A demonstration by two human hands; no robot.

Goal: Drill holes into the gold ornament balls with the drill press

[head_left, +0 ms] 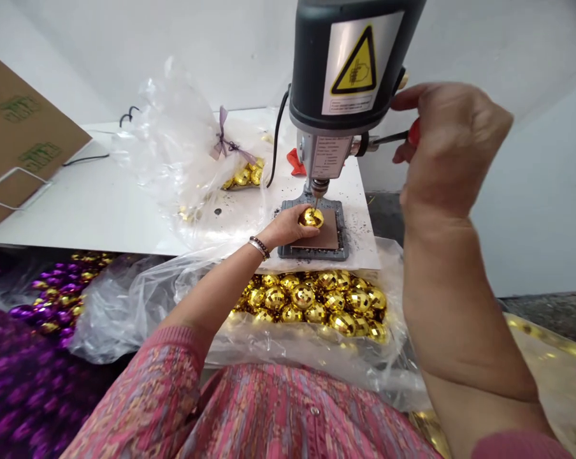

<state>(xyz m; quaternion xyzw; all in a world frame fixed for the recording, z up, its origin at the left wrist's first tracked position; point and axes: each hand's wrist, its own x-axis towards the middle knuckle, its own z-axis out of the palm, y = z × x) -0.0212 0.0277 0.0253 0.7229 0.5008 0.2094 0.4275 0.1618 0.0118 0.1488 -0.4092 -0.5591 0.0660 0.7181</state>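
My left hand is closed around a shiny gold faceted ball, thumb along the near side and fingers at the far side, steadying it on a flat brown square board. My right hand is raised, its fingers curled around the red-knobbed dark metal lever at the side of a black-and-grey bench drill press; the index finger reaches out by the motor housing.

The thin metal drill bit points down at the top of my gold ball; I cannot tell whether it has gone in. Under the board lies the press's grey metal base, with dark crumbs scattered around it on the white tabletop.

Just in front of the table edge, nearer my body, many more gold faceted balls lie in an open clear plastic bag. Beyond my left forearm, a clear plastic bag tied with purple ribbon rests on the table, gold balls showing inside. Farther left are a brown cardboard box with green print and, below the tabletop, shiny purple and gold balls.
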